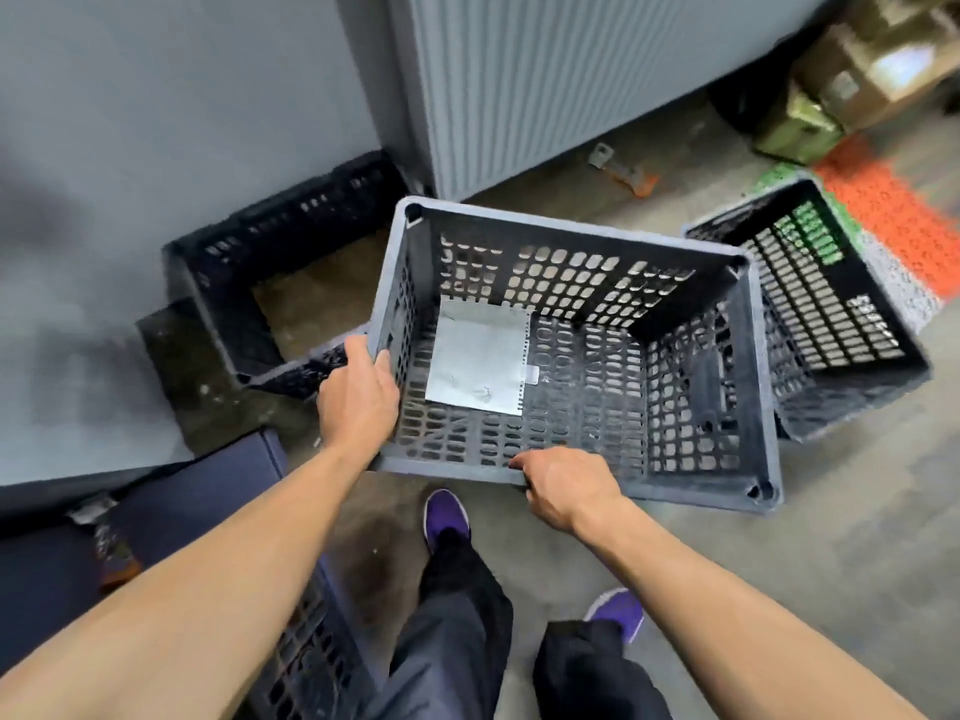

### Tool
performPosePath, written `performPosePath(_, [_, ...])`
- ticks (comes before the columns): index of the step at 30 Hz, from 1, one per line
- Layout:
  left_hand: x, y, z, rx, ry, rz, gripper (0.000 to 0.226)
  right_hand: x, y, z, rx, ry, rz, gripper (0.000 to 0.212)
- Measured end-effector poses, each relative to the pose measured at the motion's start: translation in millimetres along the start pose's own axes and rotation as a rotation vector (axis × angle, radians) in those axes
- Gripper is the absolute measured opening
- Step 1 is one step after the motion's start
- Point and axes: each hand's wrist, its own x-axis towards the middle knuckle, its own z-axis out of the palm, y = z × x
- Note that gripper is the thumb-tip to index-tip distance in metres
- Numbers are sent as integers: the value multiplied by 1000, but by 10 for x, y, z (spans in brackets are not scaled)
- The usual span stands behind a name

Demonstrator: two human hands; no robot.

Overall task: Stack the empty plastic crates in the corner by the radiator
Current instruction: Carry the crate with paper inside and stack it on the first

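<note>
The left hand [358,392] grips the left rim and the right hand [563,488] the near rim of the grey crate [571,232], whose long side runs from hand to hand. The black crate [208,283] in the radiator [545,80] corner lies just beyond the nearer left hand, so the load probably swings leftward.

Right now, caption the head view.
Left hand and right hand grip a grey crate beside the black crate by the radiator.

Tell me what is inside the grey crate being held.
In the grey crate a white paper sheet lies flat on its floor; nothing else shows. What the sheet covers is hidden.
</note>
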Motion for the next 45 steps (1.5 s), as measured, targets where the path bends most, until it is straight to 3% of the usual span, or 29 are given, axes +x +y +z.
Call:
performPosePath(7, [460,-515,-409,-123,88,-239,17,498,-515,-613,-148,64,-118,26])
performPosePath(17, [866,-1047,-774,-121,229,-416,20,1194,-1063,-1121,-253,44,-316,38])
performPosePath(22, [1030,-1306,-932,-124,255,-492,20,1502,-1323,-1267,-318,25,-398,27])
performPosePath(30, [1247,-1800,-1005,-153,332,-568,47,1923,-1755,-1475,-405,8,-492,22])
performPosePath(36, [1447,-2077,-1021,-198,301,-613,44,2070,-1900,-1554,-416,-10,-536,26])
performPosePath(41, [1499,-2304,-913,-239,252,-540,31,2076,-1816,-1440,-386,-29,-599,56])
performPosePath(45, [1553,-2434,-864,-268,261,-540,37,2151,-1826,-1398,-351,20,-572,53])
